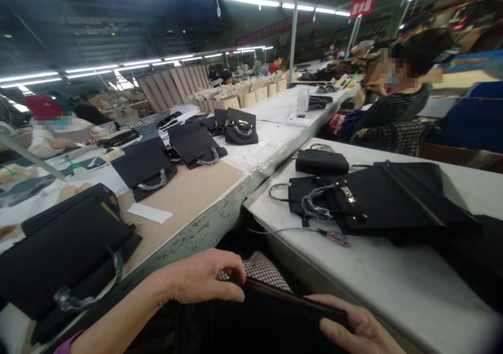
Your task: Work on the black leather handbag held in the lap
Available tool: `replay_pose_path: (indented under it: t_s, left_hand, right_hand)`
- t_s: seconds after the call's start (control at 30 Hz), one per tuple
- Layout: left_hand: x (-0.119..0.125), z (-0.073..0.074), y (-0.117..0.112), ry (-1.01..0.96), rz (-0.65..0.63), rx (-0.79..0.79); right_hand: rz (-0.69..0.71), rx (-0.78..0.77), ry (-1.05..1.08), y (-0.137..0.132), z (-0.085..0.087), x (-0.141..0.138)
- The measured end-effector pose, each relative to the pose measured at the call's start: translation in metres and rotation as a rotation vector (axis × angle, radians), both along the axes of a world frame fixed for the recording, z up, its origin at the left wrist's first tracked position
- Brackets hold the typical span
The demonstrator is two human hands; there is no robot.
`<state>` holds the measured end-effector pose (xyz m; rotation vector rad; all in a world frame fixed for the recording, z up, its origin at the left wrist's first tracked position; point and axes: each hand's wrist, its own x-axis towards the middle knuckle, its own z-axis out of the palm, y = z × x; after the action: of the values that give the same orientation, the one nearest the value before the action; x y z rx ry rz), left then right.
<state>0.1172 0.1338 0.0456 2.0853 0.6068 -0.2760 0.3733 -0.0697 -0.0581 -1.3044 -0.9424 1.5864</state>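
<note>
A black bag (283, 320) lies low in front of me, over my lap, its long edge running down toward the right. My left hand (210, 276) has its thumb and curled fingers closed at the left end of that edge. At the right end, my right hand (353, 325) grips the bag with the thumb on the near face and the fingers behind. The lower part of the bag runs out of view, and its inside is too dark to make out. Checked cloth (265, 267) shows just beyond the edge.
Several black handbags with plastic-wrapped handles, one large (74, 249), lie on the left table (212, 189). On the right table (396, 275) are more black bags (393, 197) and pink-handled snips (334, 238). A person in a striped sleeve (396, 108) sits beyond; another works far left.
</note>
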Motion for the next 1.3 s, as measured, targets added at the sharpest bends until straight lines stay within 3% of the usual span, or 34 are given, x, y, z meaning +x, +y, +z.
replay_pose_path:
  t_s: [0.13,0.37,0.53,0.7,0.93,1.1,1.3]
  left_hand:
    - [0.019,-0.01,-0.006,0.0,-0.063,0.07]
    - [0.033,-0.031,-0.013,-0.105,0.049,0.017]
    - [0.034,-0.034,-0.013,-0.072,0.129,0.042]
    - [0.037,-0.034,-0.013,-0.041,0.109,0.085]
    - [0.041,-0.03,-0.016,-0.008,0.128,0.122]
    - [0.041,-0.028,-0.017,-0.018,0.151,0.123]
    - [0.039,-0.03,-0.019,-0.046,0.171,0.108]
  right_hand:
    - [0.001,0.012,0.033,-0.002,0.006,-0.001]
    - [-0.045,0.05,0.033,-0.002,0.005,-0.003]
    - [-0.155,0.018,0.004,-0.001,-0.002,-0.013]
    - [-0.202,-0.037,0.011,0.0,0.007,-0.018]
    - [-0.297,-0.073,-0.184,-0.002,0.008,-0.025]
    - [-0.126,-0.05,-0.297,0.007,0.021,-0.013]
    - [0.32,0.219,-0.844,0.042,0.054,-0.014]
